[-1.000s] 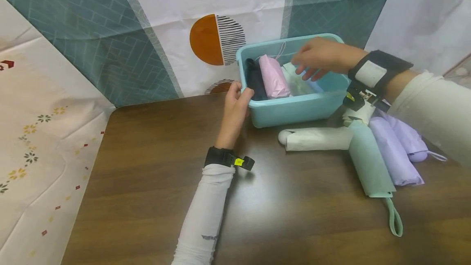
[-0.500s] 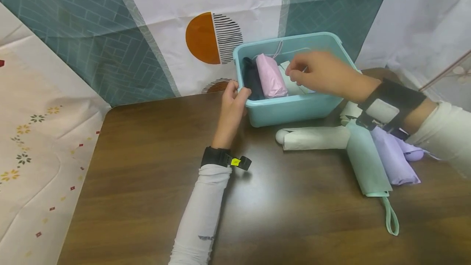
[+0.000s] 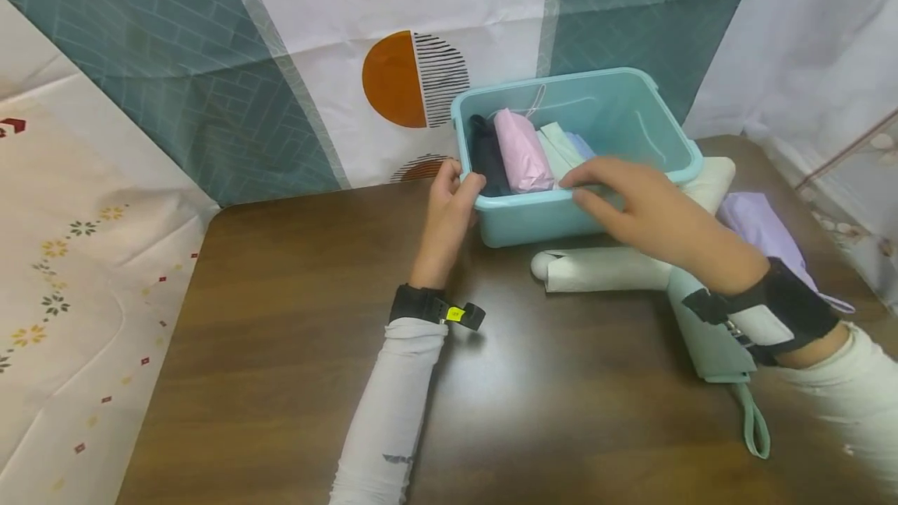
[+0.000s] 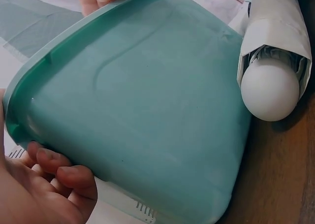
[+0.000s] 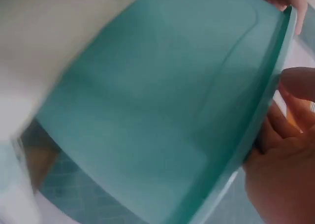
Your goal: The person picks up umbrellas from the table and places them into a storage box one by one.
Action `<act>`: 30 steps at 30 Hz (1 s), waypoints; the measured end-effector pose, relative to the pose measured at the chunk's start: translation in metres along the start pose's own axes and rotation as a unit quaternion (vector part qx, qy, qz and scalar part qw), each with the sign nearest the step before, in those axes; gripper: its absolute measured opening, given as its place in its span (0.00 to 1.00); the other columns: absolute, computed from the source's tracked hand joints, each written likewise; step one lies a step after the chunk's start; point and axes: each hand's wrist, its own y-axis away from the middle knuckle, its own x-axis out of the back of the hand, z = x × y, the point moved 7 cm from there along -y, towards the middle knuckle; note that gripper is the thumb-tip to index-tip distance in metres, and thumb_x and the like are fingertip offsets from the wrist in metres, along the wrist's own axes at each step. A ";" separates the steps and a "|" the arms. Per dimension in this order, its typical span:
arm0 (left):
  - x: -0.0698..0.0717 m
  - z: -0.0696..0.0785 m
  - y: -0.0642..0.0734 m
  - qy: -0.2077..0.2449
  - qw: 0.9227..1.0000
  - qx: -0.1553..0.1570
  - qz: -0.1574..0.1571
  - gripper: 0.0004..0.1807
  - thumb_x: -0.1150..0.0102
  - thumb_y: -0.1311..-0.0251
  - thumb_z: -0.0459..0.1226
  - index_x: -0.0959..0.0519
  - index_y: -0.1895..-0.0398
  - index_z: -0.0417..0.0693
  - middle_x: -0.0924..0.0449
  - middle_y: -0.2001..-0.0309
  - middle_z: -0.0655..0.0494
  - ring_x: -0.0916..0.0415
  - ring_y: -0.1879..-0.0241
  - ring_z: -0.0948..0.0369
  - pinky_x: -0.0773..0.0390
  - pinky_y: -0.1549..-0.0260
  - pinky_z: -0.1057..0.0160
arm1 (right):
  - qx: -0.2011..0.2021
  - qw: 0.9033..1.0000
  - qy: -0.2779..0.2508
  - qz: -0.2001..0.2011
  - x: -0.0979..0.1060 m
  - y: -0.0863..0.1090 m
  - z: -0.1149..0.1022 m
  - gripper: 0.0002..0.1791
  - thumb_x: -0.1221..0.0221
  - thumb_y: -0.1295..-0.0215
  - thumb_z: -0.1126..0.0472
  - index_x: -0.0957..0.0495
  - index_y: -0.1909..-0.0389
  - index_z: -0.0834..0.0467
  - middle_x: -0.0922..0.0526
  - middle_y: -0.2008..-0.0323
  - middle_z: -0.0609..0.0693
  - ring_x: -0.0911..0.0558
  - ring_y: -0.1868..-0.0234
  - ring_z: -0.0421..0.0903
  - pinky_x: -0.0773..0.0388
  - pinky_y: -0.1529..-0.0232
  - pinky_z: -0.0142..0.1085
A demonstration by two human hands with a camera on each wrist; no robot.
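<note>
My left hand [image 3: 449,213] grips the left end of a light-blue plastic bin [image 3: 547,220], its thumb at the rim and fingers curled round the corner. At the front rim is my right hand [image 3: 655,213], thumb near the rim and fingertips reaching inside, partly hidden by the bin wall in the right wrist view; I cannot tell whether they pinch anything. Inside the bin, from the left, lie a black folded umbrella [image 3: 487,158], a pink folded umbrella [image 3: 521,153], a mint one [image 3: 557,145] and something blue [image 3: 581,145].
In front of the bin lies a cream folded umbrella [image 3: 603,270] with a round white knob [image 4: 269,90]. Beside it are a green umbrella [image 3: 712,341] with a wrist loop, a purple umbrella [image 3: 761,228] and another cream one [image 3: 712,176]. Patterned cloth [image 3: 393,6] hangs behind the table.
My right hand has come from inside the bin toward me, down to the front rim, uncovering the bin's right side. My left hand stays at the bin's left corner.
</note>
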 end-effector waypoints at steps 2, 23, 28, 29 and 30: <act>-0.001 -0.001 0.000 0.004 1.000 0.001 -0.001 0.11 0.50 0.40 0.44 0.33 0.58 0.50 0.37 0.74 0.47 0.40 0.79 0.54 0.37 0.79 0.64 | 0.026 0.999 0.001 0.035 -0.003 0.007 -0.001 0.15 0.45 0.31 0.58 0.25 0.45 0.53 0.22 0.51 0.43 0.26 0.51 0.42 0.33 0.49 0.41; 0.001 0.000 0.002 0.005 1.000 -0.001 0.002 0.11 0.50 0.41 0.43 0.33 0.58 0.49 0.37 0.74 0.49 0.39 0.76 0.49 0.36 0.77 0.63 | 0.049 0.974 -0.097 0.199 0.001 0.049 -0.040 0.12 0.43 0.42 0.78 0.19 0.59 0.64 0.26 0.42 0.59 0.35 0.31 0.53 0.50 0.32 0.43; 0.001 0.000 0.002 0.000 1.000 -0.001 -0.002 0.12 0.50 0.40 0.44 0.33 0.57 0.49 0.37 0.72 0.48 0.37 0.73 0.48 0.34 0.74 0.61 | 0.040 0.977 -0.082 0.191 -0.005 0.051 -0.039 0.13 0.42 0.43 0.78 0.19 0.60 0.62 0.29 0.38 0.58 0.41 0.28 0.52 0.49 0.32 0.44; 0.000 0.000 0.002 0.001 1.000 -0.001 -0.003 0.12 0.50 0.40 0.44 0.33 0.58 0.49 0.37 0.72 0.48 0.37 0.73 0.49 0.34 0.74 0.62 | 0.046 0.978 -0.078 0.189 -0.007 0.052 -0.039 0.13 0.42 0.43 0.78 0.19 0.61 0.62 0.30 0.37 0.59 0.42 0.28 0.54 0.49 0.32 0.44; 0.000 -0.001 0.002 0.001 1.000 0.000 -0.004 0.12 0.50 0.40 0.44 0.33 0.58 0.48 0.37 0.72 0.48 0.38 0.74 0.51 0.35 0.75 0.63 | 0.053 0.978 -0.074 0.187 -0.009 0.053 -0.039 0.13 0.42 0.44 0.78 0.19 0.61 0.61 0.31 0.36 0.59 0.44 0.27 0.55 0.50 0.32 0.45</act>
